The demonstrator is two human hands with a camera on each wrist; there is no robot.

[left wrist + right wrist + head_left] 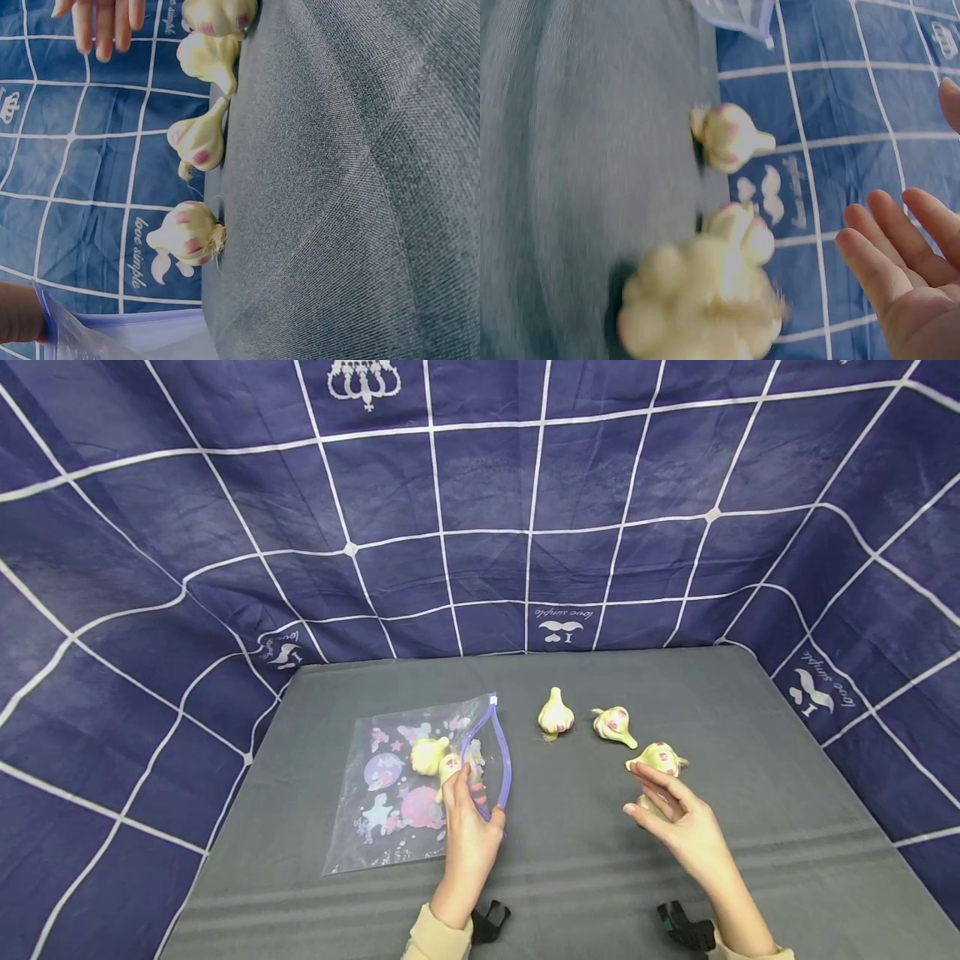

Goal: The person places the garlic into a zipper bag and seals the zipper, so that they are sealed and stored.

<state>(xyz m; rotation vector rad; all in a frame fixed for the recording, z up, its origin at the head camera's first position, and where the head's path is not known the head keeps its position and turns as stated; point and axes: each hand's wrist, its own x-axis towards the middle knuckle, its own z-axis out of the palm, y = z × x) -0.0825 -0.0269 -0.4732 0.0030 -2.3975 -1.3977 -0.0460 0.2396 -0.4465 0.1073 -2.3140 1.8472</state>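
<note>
A clear zip bag [352,827] with cartoon prints lies on the left, its purple-edged mouth parted toward the right. My left hand [471,827] holds the near side of that mouth, thumb and fingers at the purple edge. Two garlic bulbs [429,756] are inside, one partly behind my left fingertips. My right hand [686,822] hovers with fingers spread over a garlic bulb [651,807] that it mostly hides. Just past its fingertips lies another garlic bulb [662,757]. In the right wrist view my right hand [922,277] is beside a blurred near bulb [697,300].
Two more garlic bulbs, one upright [556,715] and one tilted [615,725], stand farther back on the grey tabletop [570,877]. A blue cloth with white lines [480,485] hangs behind and along both sides.
</note>
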